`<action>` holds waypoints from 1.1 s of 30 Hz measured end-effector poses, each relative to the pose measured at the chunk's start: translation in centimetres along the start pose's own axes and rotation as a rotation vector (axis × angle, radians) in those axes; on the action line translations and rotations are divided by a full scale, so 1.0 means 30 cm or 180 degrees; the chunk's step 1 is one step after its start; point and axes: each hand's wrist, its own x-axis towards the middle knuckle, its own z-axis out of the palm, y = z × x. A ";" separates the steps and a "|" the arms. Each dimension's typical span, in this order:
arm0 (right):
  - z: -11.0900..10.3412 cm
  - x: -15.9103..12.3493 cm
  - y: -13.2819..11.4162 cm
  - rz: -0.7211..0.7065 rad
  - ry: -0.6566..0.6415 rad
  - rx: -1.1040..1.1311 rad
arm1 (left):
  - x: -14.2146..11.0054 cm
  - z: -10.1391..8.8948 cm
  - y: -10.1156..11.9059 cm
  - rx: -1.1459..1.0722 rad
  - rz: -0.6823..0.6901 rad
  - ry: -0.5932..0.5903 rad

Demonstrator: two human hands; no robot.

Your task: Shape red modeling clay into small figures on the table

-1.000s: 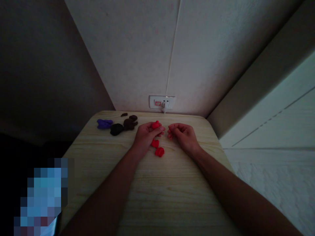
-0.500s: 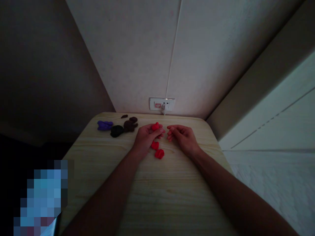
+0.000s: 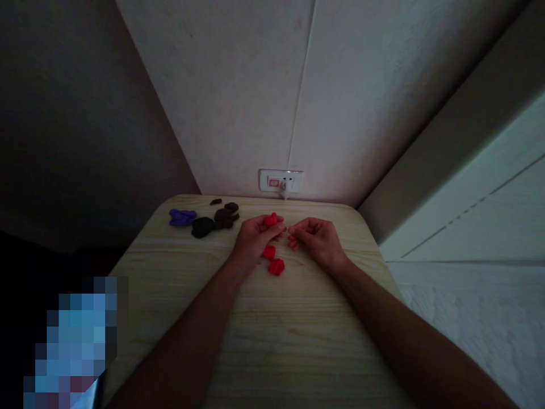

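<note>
My left hand [image 3: 251, 238] is closed around a lump of red modelling clay [image 3: 271, 220], which has a small knob on top and shows above the thumb. Just to the right, my right hand [image 3: 318, 237] has its thumb and forefinger pinched together close to the left fingertips. Whatever lies in that pinch is too small to make out. Two more pieces of red clay rest on the wooden tabletop [image 3: 264, 341] below the left hand: a smaller piece [image 3: 269, 252] and a folded-looking piece [image 3: 276, 267].
Purple clay [image 3: 182, 217], black clay [image 3: 203, 227] and several brown clay pieces [image 3: 223, 218] lie at the table's back left. Behind the table is a wall with a socket [image 3: 281, 180] and a plug in it. A blurred-out bright patch [image 3: 76, 335] is at lower left.
My right hand has moved slightly left, bringing its fingertips nearer the left hand. The left hand keeps hold of the red clay, and the loose pieces stay put.
</note>
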 end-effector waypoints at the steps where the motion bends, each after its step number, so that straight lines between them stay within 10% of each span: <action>1: -0.001 -0.001 -0.001 -0.0024 0.0008 -0.0037 | -0.003 0.002 0.003 0.0058 0.0033 -0.0030; 33: 0.002 0.005 -0.001 0.0008 0.0196 0.0127 | 0.008 0.004 -0.020 0.0227 0.0486 -0.0174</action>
